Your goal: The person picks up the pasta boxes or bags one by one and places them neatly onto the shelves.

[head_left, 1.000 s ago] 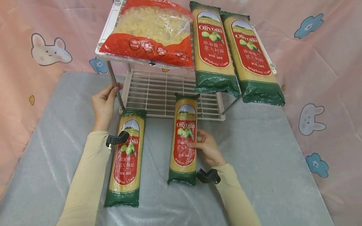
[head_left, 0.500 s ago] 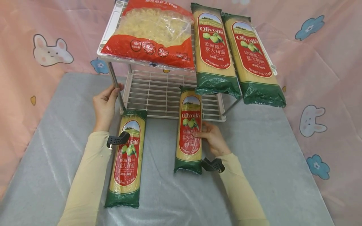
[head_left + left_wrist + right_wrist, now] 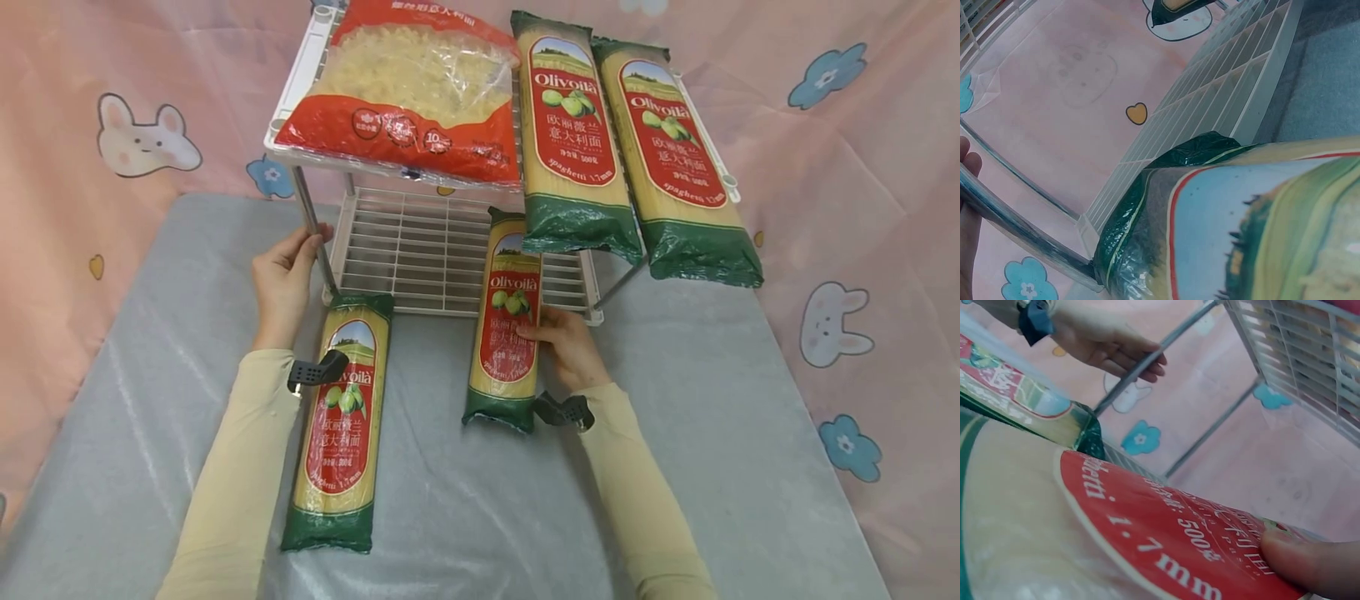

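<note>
My right hand grips a spaghetti packet by its right edge, thumb across the red label. The packet's top end overlaps the lower shelf of the white wire rack and passes under the overhanging packets above. At the left, my left hand pinches the rack's metal post; in the right wrist view the left hand's fingers lie around that post. Below the left hand a second spaghetti packet lies on the grey cloth, its top end near the rack's front left corner.
On the upper shelf lie a red bag of pasta and two spaghetti packets, one beside the other, both jutting past the front edge. A grey cloth covers the table. A pink printed curtain hangs behind.
My right hand has carried its spaghetti packet forward and slightly right, so its top end reaches farther over the lower shelf. My left hand stays on the post.
</note>
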`<action>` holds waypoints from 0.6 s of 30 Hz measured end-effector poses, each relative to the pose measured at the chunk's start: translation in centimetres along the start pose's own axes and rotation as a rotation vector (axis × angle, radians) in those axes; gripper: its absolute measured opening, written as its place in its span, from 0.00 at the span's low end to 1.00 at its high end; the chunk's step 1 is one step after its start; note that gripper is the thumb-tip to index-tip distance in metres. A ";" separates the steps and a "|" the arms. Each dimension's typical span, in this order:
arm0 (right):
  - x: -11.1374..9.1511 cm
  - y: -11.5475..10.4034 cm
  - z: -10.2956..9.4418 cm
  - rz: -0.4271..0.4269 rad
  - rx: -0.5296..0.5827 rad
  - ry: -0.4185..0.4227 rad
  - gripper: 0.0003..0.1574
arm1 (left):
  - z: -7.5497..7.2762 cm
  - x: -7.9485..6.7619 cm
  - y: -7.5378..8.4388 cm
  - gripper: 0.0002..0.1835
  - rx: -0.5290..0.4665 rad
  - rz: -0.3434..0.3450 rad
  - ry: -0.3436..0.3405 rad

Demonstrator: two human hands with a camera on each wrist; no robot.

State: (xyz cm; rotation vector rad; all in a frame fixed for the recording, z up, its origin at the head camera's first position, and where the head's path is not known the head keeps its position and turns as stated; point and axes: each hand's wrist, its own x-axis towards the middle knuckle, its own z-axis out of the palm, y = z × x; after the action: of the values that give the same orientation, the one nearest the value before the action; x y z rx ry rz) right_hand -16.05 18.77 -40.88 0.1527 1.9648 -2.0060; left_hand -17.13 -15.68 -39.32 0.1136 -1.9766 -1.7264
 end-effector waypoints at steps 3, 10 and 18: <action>0.5 -0.1 -0.1 0.009 -0.010 0.022 0.26 | 0.0 0.0 0.0 0.14 -0.001 -0.002 -0.002; 2.0 -0.6 -0.2 0.013 -0.007 0.041 0.26 | 0.0 0.1 0.0 0.14 0.004 -0.010 0.000; 3.8 -1.1 -0.3 0.008 -0.023 0.022 0.29 | 0.0 0.1 -0.1 0.14 0.008 0.002 0.000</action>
State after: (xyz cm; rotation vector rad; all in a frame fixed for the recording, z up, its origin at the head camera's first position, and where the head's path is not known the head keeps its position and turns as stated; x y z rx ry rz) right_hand -19.99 18.49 -41.04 0.1773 1.9973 -1.9840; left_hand -17.24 -15.69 -39.39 0.1143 -1.9825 -1.7176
